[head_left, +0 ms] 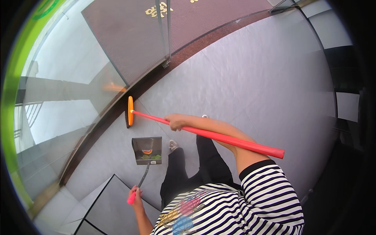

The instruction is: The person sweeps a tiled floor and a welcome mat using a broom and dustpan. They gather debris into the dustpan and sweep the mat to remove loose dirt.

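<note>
My right hand wrapped its fingers around a long, smooth red broom handle; its flat orange head met the glossy grey tiled floor beside a glass wall. My left hand gripped the pink end of a boxy grey metal dustpan resting just below the broom head, scraps inside.

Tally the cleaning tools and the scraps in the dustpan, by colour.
Red-handled broom with orange head, in right hand: 1
Grey dustpan, pink grip in left hand: 1
Orange scrap: 1
Green scraps: about 2
Total: about 5
</note>
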Demonstrator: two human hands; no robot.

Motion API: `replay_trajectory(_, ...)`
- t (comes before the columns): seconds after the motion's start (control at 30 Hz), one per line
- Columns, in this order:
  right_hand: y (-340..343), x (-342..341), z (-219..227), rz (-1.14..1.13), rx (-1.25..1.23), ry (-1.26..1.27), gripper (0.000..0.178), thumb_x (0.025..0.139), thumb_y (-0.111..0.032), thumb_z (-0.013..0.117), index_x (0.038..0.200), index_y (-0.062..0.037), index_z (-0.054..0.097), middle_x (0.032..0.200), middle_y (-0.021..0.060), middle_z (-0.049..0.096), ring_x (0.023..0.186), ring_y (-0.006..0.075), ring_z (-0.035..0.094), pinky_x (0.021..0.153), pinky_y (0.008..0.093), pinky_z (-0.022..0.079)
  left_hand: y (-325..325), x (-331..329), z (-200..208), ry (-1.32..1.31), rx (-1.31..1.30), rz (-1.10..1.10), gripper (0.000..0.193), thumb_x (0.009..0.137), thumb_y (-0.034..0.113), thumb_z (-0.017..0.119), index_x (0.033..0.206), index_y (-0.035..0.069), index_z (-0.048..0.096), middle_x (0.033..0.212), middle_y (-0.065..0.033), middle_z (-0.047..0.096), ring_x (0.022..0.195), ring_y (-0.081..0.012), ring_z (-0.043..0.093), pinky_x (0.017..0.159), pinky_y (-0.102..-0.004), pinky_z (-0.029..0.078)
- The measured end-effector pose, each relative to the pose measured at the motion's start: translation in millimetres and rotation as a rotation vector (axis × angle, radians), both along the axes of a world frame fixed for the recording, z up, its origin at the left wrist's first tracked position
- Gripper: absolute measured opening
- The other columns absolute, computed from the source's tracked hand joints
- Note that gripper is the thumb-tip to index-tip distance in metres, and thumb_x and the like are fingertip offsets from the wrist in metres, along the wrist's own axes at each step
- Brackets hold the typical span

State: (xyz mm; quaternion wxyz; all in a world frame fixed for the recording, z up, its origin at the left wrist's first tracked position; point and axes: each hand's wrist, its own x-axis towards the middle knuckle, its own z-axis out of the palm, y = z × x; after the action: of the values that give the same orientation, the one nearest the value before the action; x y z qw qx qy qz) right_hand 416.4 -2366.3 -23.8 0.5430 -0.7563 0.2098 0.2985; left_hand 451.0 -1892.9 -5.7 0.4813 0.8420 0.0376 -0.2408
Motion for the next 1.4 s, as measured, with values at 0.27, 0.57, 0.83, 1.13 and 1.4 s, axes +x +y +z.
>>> replay_trajectory(0.27,-112.4,-189.8,21.6,-0.521,-0.092,0.153,0.063,0.065,0.000,0.059,0.125,-0.0081,0.042,0.055,0.0064,0.050,0.041,0.0140,0.047,0.038,0.0306,0.040,-6.1,43.7,-19.0,-0.039,0.097,-0.068,0.019,0.086,0.017,0.059,0.096,0.000,0.058,0.115,-0.0126,0.058,0.075,-0.0137,0.061,0.061,-0.0240,0.050)
replay_trajectory(0.57,-0.4,-494.6,103.8,-1.051,-0.241,0.476,0.066,0.064,0.007,0.057,0.127,-0.0022,0.041,0.058,0.0097,0.053,0.041,0.0152,0.049,0.036,0.0318,0.038,-0.3,66.3,12.7,-0.007,0.096,-0.194,0.025,0.085,0.022,0.060,0.099,0.002,0.058,0.116,-0.0115,0.058,0.079,-0.0145,0.062,0.062,-0.0252,0.050)
replay_trajectory(0.83,163.3,-379.2,57.6,-1.089,-0.134,0.186,0.069,0.065,0.003,0.055,0.131,-0.0050,0.040,0.057,0.0047,0.048,0.041,0.0126,0.045,0.036,0.0286,0.036,93.6,103.3,-93.1,-0.020,0.010,-0.293,0.022,0.084,0.020,0.060,0.096,0.002,0.058,0.120,-0.0125,0.056,0.080,-0.0139,0.062,0.064,-0.0258,0.049)
replay_trajectory(1.13,196.6,-88.6,-96.1,-0.822,0.063,-0.224,0.064,0.063,0.003,0.059,0.125,-0.0017,0.043,0.057,0.0065,0.052,0.041,0.0133,0.048,0.036,0.0299,0.038,156.2,146.8,-146.8,-0.019,-0.032,-0.388,0.020,0.084,0.017,0.060,0.095,0.001,0.059,0.117,-0.0139,0.057,0.077,-0.0133,0.061,0.063,-0.0254,0.050)
replay_trajectory(1.4,223.8,-227.5,-122.1,-1.117,0.024,-0.056,0.059,0.066,0.002,0.060,0.122,-0.0042,0.044,0.055,0.0038,0.050,0.039,0.0099,0.045,0.034,0.0259,0.036,188.8,155.8,-151.6,-0.111,-0.054,-0.531,0.015,0.082,0.013,0.062,0.091,0.001,0.061,0.113,-0.0140,0.059,0.072,-0.0121,0.059,0.062,-0.0237,0.048)
